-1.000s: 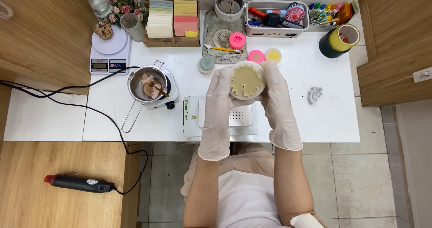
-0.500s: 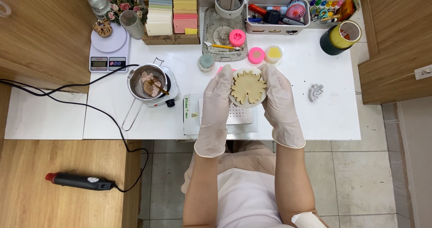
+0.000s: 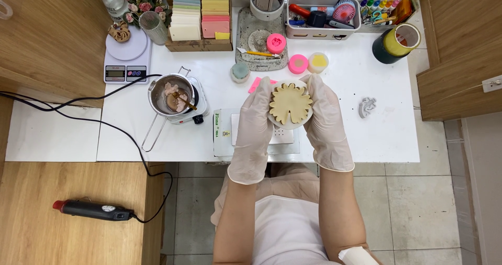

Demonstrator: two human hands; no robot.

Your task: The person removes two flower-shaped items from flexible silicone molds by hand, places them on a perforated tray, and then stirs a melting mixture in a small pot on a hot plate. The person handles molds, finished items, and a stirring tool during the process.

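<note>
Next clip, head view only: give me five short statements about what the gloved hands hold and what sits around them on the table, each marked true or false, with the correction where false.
1. Both gloved hands, the left hand and the right hand, hold the round flower-shaped mould between them. True.
2. The mould is bright blue. False: it is cream-coloured.
3. A small metal pot stands on a white hotplate to the left of the hands. True.
4. The heat gun lies on the white table. False: it lies on the wooden surface at lower left.
5. The kitchen scale is at the table's right end. False: it is at the left end.
</note>
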